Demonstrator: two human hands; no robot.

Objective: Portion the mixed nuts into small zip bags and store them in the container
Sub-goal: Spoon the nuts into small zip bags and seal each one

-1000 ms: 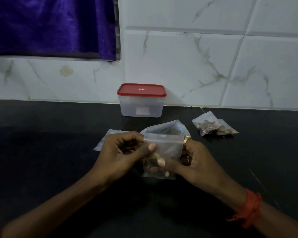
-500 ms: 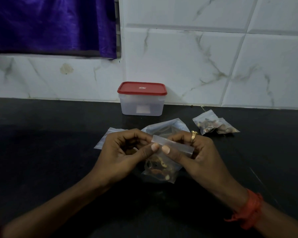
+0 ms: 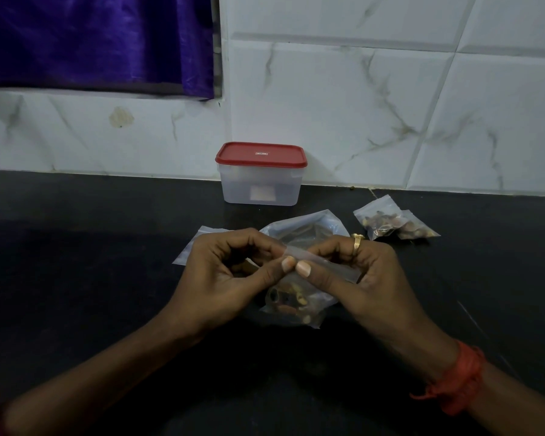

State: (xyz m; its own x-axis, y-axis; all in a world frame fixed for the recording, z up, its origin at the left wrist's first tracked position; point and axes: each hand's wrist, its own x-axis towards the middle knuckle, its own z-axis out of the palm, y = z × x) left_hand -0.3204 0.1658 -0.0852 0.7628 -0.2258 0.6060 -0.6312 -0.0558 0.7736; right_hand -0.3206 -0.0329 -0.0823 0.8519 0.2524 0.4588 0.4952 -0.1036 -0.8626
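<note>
The step in hand looks like sealing a filled portion. Both hands pinch the top strip of a small zip bag (image 3: 320,309) between thumb and curled fingers, the left hand (image 3: 221,278) on the strip's left part, the right hand (image 3: 372,278) on its right, and the two thumb tips meet at the middle. The bag hangs just above the table (image 3: 76,262) with a clump of mixed nuts (image 3: 291,302) in its lower half. The light is dim, so whether the zip is pressed closed along its whole length cannot be told. The next move probably calls for running the pinch outward along the strip until it is shut from end to end, then laying the bag down. Behind the hands lies a larger clear bag (image 3: 309,226), likely the supply. A flat empty zip bag (image 3: 191,248) shows just left of it. Two filled zip bags (image 3: 390,223) lie together to the right, near the wall. The container (image 3: 260,191) stands at the back against the wall with its red lid (image 3: 260,154) on, so it must be opened before anything is stored. The table is dark and matt. Behind it runs a white marble-veined tiled wall (image 3: 375,99), and a purple curtain (image 3: 92,42) hangs at upper left.
</note>
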